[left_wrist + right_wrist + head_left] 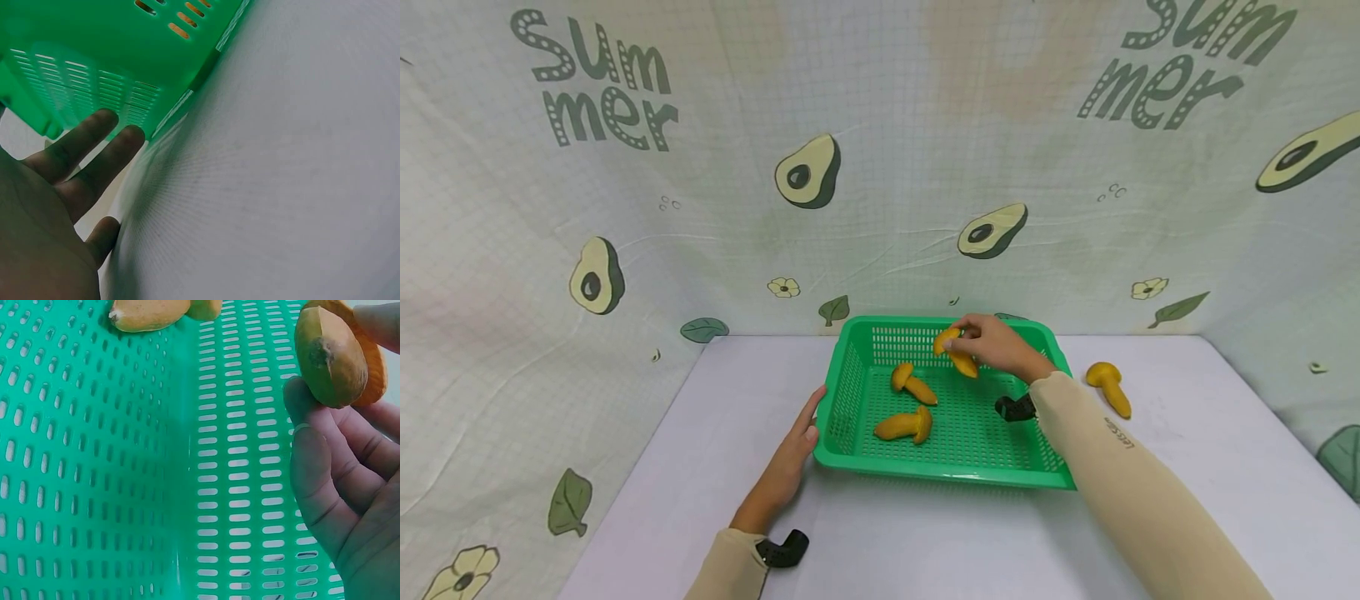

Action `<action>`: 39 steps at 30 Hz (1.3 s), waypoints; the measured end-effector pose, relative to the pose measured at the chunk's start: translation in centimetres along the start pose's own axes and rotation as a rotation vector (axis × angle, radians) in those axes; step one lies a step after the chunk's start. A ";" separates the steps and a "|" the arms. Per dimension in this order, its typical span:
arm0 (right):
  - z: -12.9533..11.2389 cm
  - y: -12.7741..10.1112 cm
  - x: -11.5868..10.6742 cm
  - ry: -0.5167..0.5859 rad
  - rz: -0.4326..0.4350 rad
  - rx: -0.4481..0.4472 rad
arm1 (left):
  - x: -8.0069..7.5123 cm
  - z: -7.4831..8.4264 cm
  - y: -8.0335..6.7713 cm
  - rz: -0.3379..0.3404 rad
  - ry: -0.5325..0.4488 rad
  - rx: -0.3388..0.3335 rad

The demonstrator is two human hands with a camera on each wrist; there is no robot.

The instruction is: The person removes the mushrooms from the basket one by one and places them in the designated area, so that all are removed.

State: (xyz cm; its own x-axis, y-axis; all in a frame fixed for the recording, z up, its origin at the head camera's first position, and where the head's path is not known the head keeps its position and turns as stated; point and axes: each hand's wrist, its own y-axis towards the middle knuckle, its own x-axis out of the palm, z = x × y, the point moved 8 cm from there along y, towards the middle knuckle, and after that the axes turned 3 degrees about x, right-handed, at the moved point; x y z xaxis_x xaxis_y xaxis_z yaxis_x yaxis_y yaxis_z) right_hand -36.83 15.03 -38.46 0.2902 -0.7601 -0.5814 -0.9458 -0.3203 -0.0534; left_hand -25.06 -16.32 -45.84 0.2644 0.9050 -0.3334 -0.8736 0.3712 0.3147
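Right hand [1000,346] pinches a yellow toy mushroom [953,352] over the green basket [850,379], not yet released, two mushrooms [913,384] already lie inside, one more mushroom [1109,385] waits on the table [1187,467], left hand [790,467] flat, fingers straight against basket's side.

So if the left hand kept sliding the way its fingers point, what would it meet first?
The basket. The left hand lies flat on the table with its fingertips at the basket's near-left corner; whether they already touch the wall is hard to tell.
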 end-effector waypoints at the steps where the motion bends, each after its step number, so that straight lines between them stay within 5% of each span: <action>1: 0.0 -0.1 -0.2 0.013 0.008 -0.003 | 0.0 0.0 0.0 0.000 0.001 0.003; 10: -0.2 -0.4 -1.8 0.114 0.094 -0.014 | 0.0 0.0 0.0 0.002 0.025 0.002; 19: -0.8 -0.8 -3.2 0.089 0.146 -0.025 | -0.2 0.0 0.0 0.008 0.022 0.008; 39: -0.9 -3.3 -5.8 0.144 0.147 0.023 | -0.1 0.1 0.1 0.006 0.017 -0.003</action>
State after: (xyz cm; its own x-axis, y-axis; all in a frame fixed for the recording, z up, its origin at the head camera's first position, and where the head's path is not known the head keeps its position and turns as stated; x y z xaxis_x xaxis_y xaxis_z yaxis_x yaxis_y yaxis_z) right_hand -35.25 19.96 -34.14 0.1652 -0.8714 -0.4619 -0.9821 -0.1881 0.0037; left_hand -25.10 -16.33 -45.71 0.2519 0.9038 -0.3461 -0.8764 0.3647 0.3145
